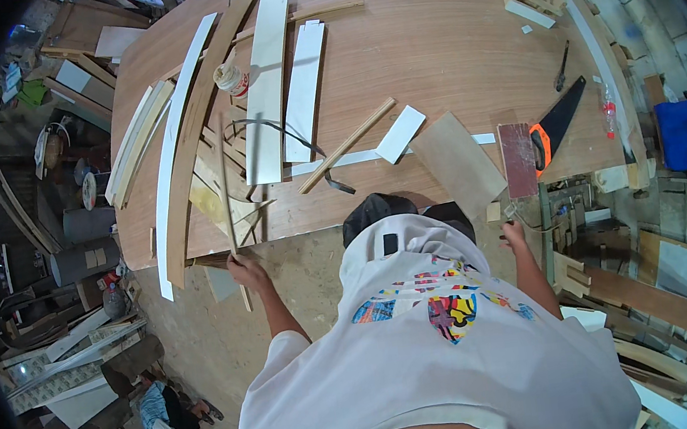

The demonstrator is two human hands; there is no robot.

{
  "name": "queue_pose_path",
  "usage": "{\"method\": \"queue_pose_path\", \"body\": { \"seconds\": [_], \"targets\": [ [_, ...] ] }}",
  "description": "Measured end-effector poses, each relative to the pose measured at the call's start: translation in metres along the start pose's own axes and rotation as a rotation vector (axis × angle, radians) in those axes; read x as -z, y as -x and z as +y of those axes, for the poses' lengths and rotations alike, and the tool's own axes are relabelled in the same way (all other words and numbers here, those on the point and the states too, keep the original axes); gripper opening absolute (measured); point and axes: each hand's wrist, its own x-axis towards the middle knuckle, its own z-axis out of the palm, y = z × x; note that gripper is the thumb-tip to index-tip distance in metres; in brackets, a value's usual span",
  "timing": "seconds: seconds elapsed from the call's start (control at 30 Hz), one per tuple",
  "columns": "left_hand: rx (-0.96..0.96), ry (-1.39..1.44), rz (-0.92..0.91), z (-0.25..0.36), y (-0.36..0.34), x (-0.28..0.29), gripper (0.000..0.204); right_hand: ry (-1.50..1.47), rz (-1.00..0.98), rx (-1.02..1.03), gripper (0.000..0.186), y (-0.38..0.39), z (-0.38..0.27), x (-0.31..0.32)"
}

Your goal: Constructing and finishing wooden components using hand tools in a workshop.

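Observation:
My left hand [247, 271] is closed around a thin wooden strip [226, 177] at the table's front edge. The strip's upper part lies over the table, and a short end shows below my fingers. Beside it lie notched light wood pieces [208, 183] and a bent dark metal bar [288, 128]. My right hand [514, 232] hangs just off the table's edge, its fingers curled round something small that I cannot make out. Nearest to it are a brown flat panel [457, 161] and a dark red board [518, 158].
On the wooden table [426, 47] lie white boards [269, 88], long curved strips [186, 147], a glue jar [231, 80], an orange-handled saw [556, 129], a screwdriver [563, 66] and a small bottle [609, 113]. Wood scraps [653, 291] crowd the right. A person [168, 417] is at lower left.

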Motion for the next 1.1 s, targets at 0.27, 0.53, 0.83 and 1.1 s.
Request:
{"method": "queue_pose_path", "body": {
  "seconds": [0.27,0.53,0.83,1.1],
  "targets": [
    [-0.308,0.073,-0.396,0.069,0.069,-0.036,0.026,0.070,-0.022,0.017,0.034,0.006,-0.015,-0.037],
    [-0.352,-0.100,-0.509,0.175,0.077,-0.100,0.026,-0.066,-0.210,-0.011,0.035,0.013,0.009,-0.036],
    [-0.600,-0.284,-0.537,0.220,0.052,-0.166,0.019,-0.260,-0.143,-0.071,0.031,0.027,0.091,-0.021],
    [-0.673,0.058,-0.560,0.232,0.006,-0.221,0.042,-0.396,-0.116,-0.179,0.029,0.052,0.125,-0.028]
  ]
}}
